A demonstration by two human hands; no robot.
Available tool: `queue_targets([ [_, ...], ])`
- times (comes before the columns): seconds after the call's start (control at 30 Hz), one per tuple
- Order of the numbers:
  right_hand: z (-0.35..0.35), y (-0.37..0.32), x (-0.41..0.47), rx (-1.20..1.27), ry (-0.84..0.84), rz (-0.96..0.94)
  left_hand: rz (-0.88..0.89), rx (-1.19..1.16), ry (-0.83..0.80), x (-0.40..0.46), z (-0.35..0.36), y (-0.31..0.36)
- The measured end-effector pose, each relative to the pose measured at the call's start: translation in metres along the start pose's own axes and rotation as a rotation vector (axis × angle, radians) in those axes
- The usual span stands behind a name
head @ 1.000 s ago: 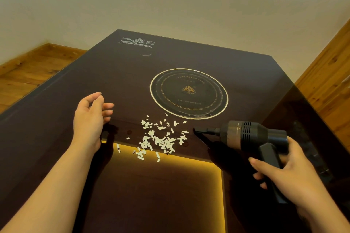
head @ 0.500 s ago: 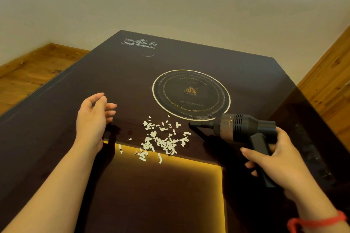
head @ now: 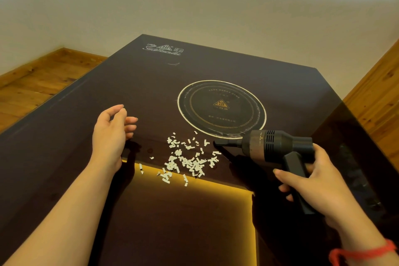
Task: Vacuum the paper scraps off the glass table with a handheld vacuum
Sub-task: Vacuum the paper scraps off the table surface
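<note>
Several small white paper scraps (head: pixel 186 158) lie scattered on the dark glass table (head: pixel 129 93), just in front of the round cooktop ring. My right hand (head: pixel 311 183) grips the handle of a black handheld vacuum (head: pixel 272 146). Its narrow nozzle points left, with the tip at the right edge of the scrap pile, close above the glass. My left hand (head: pixel 112 134) hovers just left of the scraps, fingers loosely curled and apart, holding nothing.
A round induction ring (head: pixel 222 109) with a triangle logo sits behind the scraps. A yellow light strip (head: pixel 216 184) glows under the glass near me. Wooden floor (head: pixel 32 84) lies left of the table and wood panelling (head: pixel 380 93) to the right. A white wall stands behind.
My right hand has carried the vacuum left and slightly away from me, bringing the nozzle tip up to the right edge of the scraps. My left hand has stayed in place.
</note>
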State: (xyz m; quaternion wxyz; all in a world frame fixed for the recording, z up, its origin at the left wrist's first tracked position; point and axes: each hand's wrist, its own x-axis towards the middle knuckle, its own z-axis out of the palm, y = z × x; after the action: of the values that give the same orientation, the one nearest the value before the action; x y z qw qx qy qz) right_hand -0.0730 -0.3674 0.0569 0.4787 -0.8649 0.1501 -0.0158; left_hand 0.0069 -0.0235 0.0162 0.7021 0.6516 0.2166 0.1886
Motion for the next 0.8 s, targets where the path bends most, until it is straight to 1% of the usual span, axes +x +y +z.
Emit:
queue_targets([
  [0.5, 0.000, 0.001, 0.002, -0.040, -0.012, -0.024, 0.003, 0.001, 0.008, 0.000, 0.000, 0.000],
  [0.8, -0.012, 0.015, -0.008, -0.018, 0.014, 0.039, 0.001, 0.008, 0.010, 0.000, 0.001, 0.001],
])
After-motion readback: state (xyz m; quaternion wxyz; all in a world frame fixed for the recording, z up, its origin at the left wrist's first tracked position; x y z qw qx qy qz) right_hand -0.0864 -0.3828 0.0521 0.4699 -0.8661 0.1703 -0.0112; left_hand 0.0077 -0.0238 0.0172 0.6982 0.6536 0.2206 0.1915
